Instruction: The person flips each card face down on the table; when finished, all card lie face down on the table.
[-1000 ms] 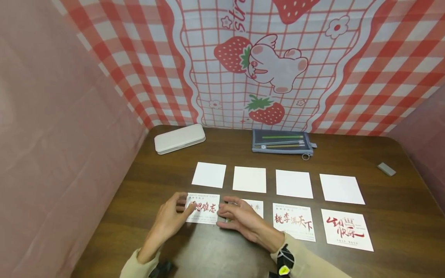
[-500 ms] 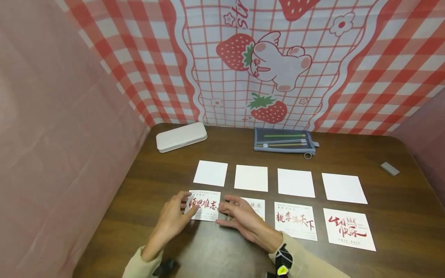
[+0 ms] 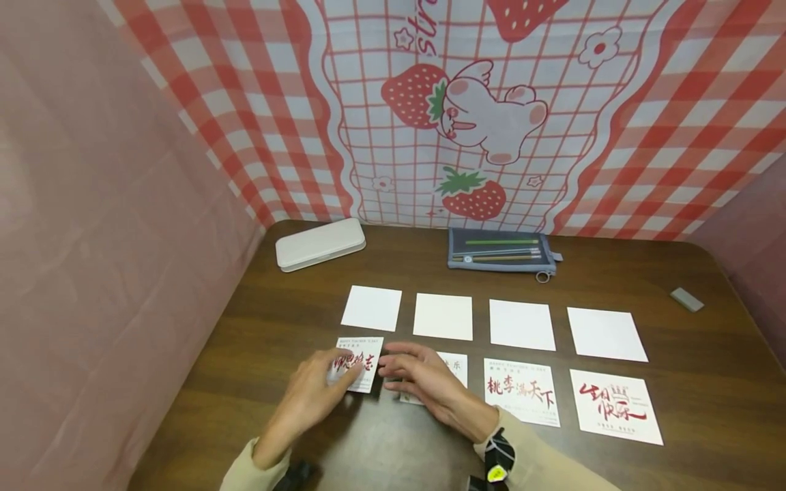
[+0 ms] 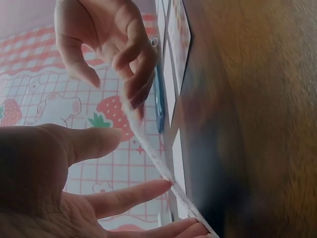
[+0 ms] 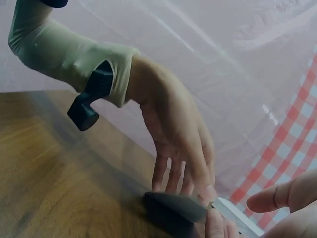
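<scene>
Since 1 second ago, both hands have tilted the leftmost printed card (image 3: 357, 362) up off the table (image 3: 675, 382); left hand (image 3: 312, 395) and right hand (image 3: 424, 382) pinch its edges, 3 printed cards still lie flat

White card (image 3: 357, 363), red calligraphy, tilted off table, leftmost in front row, held at both edges.
</scene>
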